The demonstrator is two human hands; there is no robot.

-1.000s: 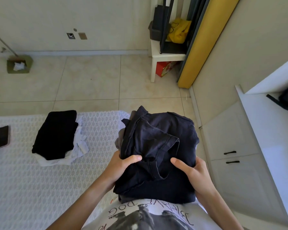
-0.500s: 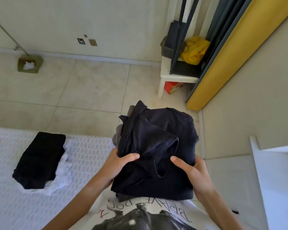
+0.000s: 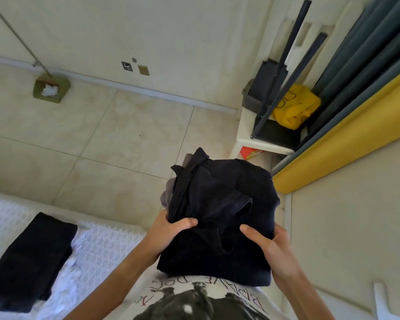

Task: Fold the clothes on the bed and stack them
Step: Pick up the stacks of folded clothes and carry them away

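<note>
A stack of folded dark navy clothes (image 3: 226, 204), with a grey garment peeking out at its left edge, is held up in front of my chest. My left hand (image 3: 171, 229) grips its left side, thumb pressed on top. My right hand (image 3: 266, 245) grips its right side, thumb on top and fingers underneath, hidden. On the white textured bed (image 3: 106, 248) at the lower left lies a second pile: a folded black garment (image 3: 32, 262) on top of white clothes (image 3: 72, 280).
Beige tiled floor (image 3: 102, 144) lies beyond the bed. A green tissue box (image 3: 50, 90) sits by the far wall. A white stool (image 3: 259, 137) with dark items and a yellow bag (image 3: 293, 107) stands at the right, beside grey and yellow curtains (image 3: 346, 125).
The view has tilted up and turned right. The held stack stays between both hands, raised a little. The bed and black pile slid toward the lower left; the phone and cabinet left the view.
</note>
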